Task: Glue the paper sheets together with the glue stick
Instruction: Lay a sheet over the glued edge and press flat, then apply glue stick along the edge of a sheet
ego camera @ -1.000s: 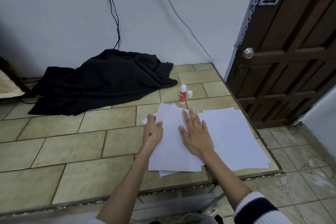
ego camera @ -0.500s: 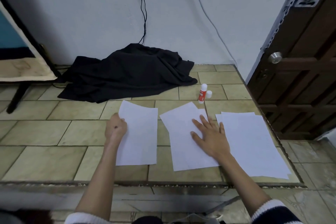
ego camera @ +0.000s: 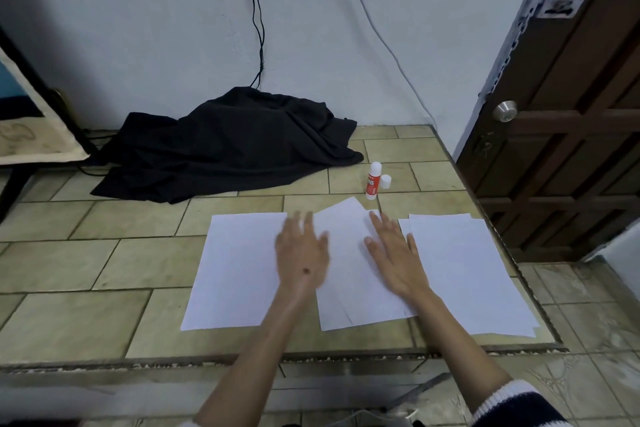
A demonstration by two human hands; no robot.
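Note:
Three groups of white paper lie on the tiled platform: a single left sheet [ego camera: 235,270], a middle sheet [ego camera: 349,263] lying askew, and a right stack [ego camera: 464,274]. My left hand [ego camera: 303,256], blurred, is spread flat over the gap between the left and middle sheets. My right hand [ego camera: 394,250] lies flat with straight fingers on the middle sheet's right side. A red and white glue stick [ego camera: 373,181] stands upright behind the sheets, its white cap [ego camera: 385,181] beside it.
A crumpled black cloth [ego camera: 228,146] lies at the back against the wall, with cables [ego camera: 256,21] hanging above it. A brown door [ego camera: 568,107] stands at the right. The platform's front edge [ego camera: 277,357] drops to a lower floor.
My left hand let go of the left sheet, which now lies flat, and swept right toward the middle sheet. My right hand stayed on the middle sheet.

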